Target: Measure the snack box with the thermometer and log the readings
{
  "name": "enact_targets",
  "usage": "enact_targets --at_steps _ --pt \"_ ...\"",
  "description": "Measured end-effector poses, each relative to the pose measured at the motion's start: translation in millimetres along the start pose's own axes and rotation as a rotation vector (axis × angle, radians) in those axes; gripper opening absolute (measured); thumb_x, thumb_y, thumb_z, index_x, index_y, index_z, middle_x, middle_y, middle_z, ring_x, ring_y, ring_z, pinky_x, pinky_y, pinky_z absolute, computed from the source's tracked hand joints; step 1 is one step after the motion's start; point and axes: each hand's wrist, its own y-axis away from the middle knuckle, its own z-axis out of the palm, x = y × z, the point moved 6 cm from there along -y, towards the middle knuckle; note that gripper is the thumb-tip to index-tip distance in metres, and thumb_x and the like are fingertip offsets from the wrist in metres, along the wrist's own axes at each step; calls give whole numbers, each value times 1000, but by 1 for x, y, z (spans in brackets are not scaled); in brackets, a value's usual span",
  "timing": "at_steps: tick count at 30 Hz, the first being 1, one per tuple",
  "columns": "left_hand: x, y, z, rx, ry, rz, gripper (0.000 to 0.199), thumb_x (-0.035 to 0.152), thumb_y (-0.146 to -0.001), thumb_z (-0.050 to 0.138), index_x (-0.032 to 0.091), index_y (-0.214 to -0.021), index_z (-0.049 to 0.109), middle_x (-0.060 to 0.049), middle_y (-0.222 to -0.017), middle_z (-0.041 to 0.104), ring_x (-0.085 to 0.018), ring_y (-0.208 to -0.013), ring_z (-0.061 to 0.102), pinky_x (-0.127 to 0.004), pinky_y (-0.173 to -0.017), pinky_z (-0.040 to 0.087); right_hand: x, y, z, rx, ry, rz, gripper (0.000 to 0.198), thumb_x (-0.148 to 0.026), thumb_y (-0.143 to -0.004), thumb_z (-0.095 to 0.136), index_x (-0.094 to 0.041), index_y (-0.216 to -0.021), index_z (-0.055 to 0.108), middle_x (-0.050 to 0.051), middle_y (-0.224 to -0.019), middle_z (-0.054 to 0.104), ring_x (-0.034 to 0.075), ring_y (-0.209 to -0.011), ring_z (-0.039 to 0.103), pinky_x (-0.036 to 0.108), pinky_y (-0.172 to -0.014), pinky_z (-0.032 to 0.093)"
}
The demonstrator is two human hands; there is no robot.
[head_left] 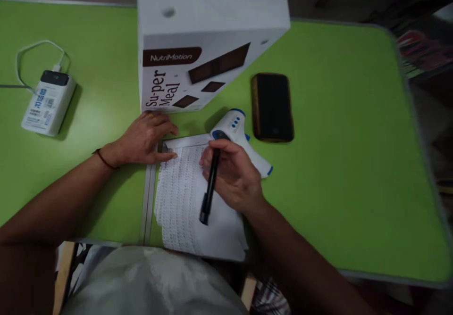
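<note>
A black pen is held between the thumb and fingers of my right hand, its clip end slanting down toward me. Under that hand lies a notebook, its page covered in rows of handwriting on the left part. My left hand rests at the notebook's upper left corner, fingers apart, the thumb on the page edge. Just past my right hand sits a white and blue infrared thermometer, partly hidden by the hand.
A large white box stands beyond the notebook. To the right lies a black phone in a brown case. A white power bank with a cable is at the left. A metal seam crosses the green table.
</note>
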Motion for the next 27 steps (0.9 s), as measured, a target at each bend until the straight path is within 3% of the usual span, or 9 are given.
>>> enact_targets --at_steps 2,4,7,11,14,17,24,27 --pt "-1 1 5 -62 -53 -14 54 66 -88 57 17 -111 62 -12 -105 67 -29 -97 60 -44 -90 46 1 2 1 74 -21 -7 24 -34 -79 75 -28 -98 62 -3 -74 60 14 -66 58 28 -58 50" --pt "-1 2 7 -83 -83 -24 55 66 -88 58 18 -114 61 -12 -108 66 -30 -101 58 -45 -92 44 3 4 2 116 -35 24 13 -40 -89 66 -26 -90 65 -3 -65 56 13 -59 54 27 -54 46" --pt "-2 3 8 -85 -85 -23 54 67 -88 58 19 -114 60 -12 -110 65 -30 -101 57 -45 -91 43 7 5 3 117 -74 110 33 -49 -95 51 -24 -95 73 0 -64 59 14 -57 54 28 -51 45" --pt "-2 2 8 -81 -72 -20 55 68 -88 56 18 -111 60 -12 -107 65 -29 -97 58 -44 -90 42 10 4 -3 208 81 180 22 -36 -91 57 -23 -84 74 0 -70 66 12 -56 57 26 -50 46" --pt "-2 1 8 -80 -84 -21 55 69 -89 54 18 -110 60 -11 -106 65 -28 -96 57 -44 -90 41 6 0 -4 210 205 143 11 -24 -84 62 -23 -79 71 -3 -63 64 12 -55 58 27 -54 49" --pt "-1 1 7 -84 -82 -19 53 66 -91 52 18 -112 60 -11 -107 65 -28 -96 57 -43 -89 40 5 -1 -4 204 258 116 9 -18 -77 64 -23 -79 71 -2 -68 69 13 -58 62 28 -57 53" --pt "-2 2 7 -75 -87 -23 47 60 -93 54 17 -113 60 -11 -111 65 -27 -98 57 -42 -90 41 7 3 -7 343 269 141 5 -20 -72 69 -22 -75 66 -3 -63 66 12 -54 61 25 -51 51" --pt "-2 1 8 -82 -82 -29 46 59 -92 57 18 -112 62 -11 -109 65 -27 -99 57 -42 -91 41 3 4 -4 330 296 111 6 -22 -72 70 -22 -77 67 -3 -65 68 13 -55 63 26 -52 52"
